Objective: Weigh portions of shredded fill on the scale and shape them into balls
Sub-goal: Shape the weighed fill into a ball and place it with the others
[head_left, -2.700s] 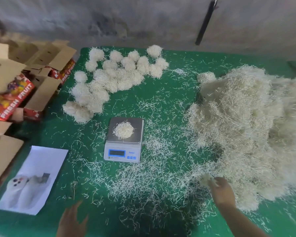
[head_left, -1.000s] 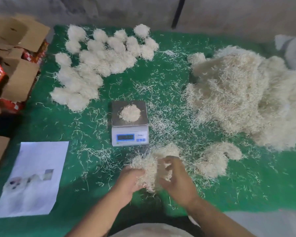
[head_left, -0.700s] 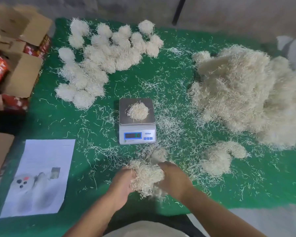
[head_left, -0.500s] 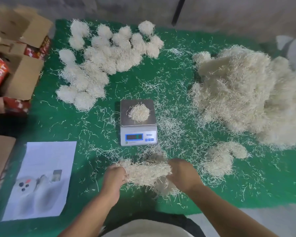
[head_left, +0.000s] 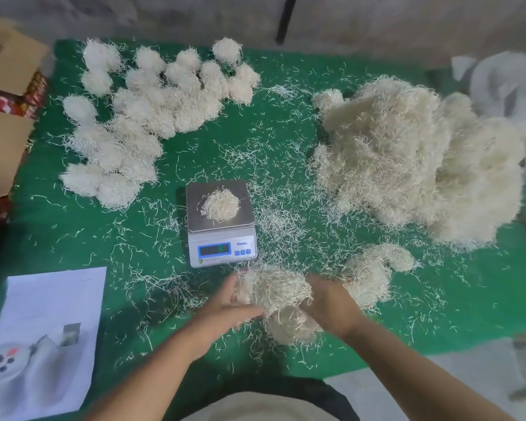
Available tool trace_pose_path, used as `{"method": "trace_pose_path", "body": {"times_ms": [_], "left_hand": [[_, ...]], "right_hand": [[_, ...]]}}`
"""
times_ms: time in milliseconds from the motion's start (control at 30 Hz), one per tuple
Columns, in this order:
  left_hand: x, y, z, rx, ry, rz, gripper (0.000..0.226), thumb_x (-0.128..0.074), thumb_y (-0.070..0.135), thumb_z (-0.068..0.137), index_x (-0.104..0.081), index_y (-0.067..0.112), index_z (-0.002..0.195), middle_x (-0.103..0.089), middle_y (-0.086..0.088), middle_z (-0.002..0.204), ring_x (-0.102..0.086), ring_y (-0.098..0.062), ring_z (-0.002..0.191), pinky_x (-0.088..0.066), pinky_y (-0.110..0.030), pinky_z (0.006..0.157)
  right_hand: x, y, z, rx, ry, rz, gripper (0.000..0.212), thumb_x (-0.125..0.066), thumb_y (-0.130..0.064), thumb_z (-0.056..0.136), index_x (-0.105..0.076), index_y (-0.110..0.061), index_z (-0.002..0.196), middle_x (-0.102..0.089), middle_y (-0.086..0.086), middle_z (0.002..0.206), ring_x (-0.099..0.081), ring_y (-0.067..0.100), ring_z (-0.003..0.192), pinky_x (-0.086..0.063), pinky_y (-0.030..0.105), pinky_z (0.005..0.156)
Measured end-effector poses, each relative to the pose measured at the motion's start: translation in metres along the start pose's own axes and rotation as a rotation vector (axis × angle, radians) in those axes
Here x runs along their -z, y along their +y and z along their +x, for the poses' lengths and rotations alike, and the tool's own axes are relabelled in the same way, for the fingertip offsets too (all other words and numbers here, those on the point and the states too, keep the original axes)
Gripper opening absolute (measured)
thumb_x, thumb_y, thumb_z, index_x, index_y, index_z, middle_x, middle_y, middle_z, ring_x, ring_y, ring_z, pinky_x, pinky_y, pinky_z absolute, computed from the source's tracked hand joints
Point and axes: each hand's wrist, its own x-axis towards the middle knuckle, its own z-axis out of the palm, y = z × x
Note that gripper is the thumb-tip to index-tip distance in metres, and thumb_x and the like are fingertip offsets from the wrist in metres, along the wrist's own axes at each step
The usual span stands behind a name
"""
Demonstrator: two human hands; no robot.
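Since half a second before, we had pressed the stretched clump (head_left: pixel 274 288) together just before the scale (head_left: pixel 221 221): left hand (head_left: pixel 228 311) flat-fingered against it, right hand (head_left: pixel 328 305) curled round it, so balling had begun.

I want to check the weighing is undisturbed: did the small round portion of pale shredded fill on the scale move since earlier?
No. The small round portion of pale shredded fill sits on the middle of the steel platform of the white digital scale, as before.
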Motion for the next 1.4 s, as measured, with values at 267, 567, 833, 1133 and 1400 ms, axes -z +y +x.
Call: {"method": "trace_pose_path", "body": {"times_ms": [267,567,833,1133,1400], "left_hand": [[-0.025,0.009,0.026,-0.133,0.225,0.453,0.095,-0.088,0.051,0.076,-0.042,0.026,0.155,-0.048,0.004,0.157,-0.050,-0.014,0.137,-0.037,-0.028,0.108],[0.031,-0.005,0.016,-0.030,0.462,0.600,0.079,-0.079,0.043,0.087,-0.047,0.019,0.155,-0.050,0.000,0.157,-0.052,-0.019,0.139,-0.041,-0.036,0.112],[0.049,-0.022,-0.001,0.130,0.507,0.544,0.081,-0.078,0.025,0.087,-0.041,0.014,0.158,-0.044,-0.006,0.161,-0.056,-0.024,0.135,-0.047,-0.040,0.108],[0.053,-0.030,-0.025,0.235,0.536,0.556,0.083,-0.071,0.019,0.089,-0.032,0.024,0.162,-0.052,-0.008,0.155,-0.073,-0.020,0.102,-0.057,-0.038,0.081],[0.057,-0.017,-0.026,0.216,0.621,0.478,0.076,-0.072,0.018,0.089,-0.042,0.026,0.158,-0.059,-0.011,0.147,-0.069,-0.016,0.068,-0.052,-0.031,0.061]], "right_hand": [[0.006,-0.009,0.007,0.151,-0.069,0.103,0.067,-0.076,-0.047,0.091,-0.061,-0.007,0.143,-0.057,-0.006,0.061,-0.058,-0.011,0.053,-0.044,0.006,0.048],[0.031,0.053,0.033,0.017,-0.061,-0.247,0.022,-0.067,-0.038,0.100,-0.065,-0.026,0.118,-0.071,-0.007,0.104,-0.070,0.009,0.088,-0.059,0.019,0.084],[0.101,0.126,0.072,-0.342,0.202,-0.375,0.010,-0.061,-0.026,0.103,-0.062,-0.021,0.095,-0.061,-0.005,0.073,-0.063,0.010,0.064,-0.054,0.023,0.051],[0.172,0.191,0.112,-0.584,0.284,-0.522,0.087,-0.081,-0.033,0.081,-0.032,-0.023,0.153,-0.044,0.025,0.153,-0.046,0.047,0.140,-0.036,0.074,0.111],[-0.018,0.031,0.068,0.213,-0.119,-0.233,0.104,-0.066,-0.071,0.082,-0.005,-0.046,0.163,-0.012,0.005,0.174,-0.014,0.031,0.159,-0.005,0.071,0.124]]}}
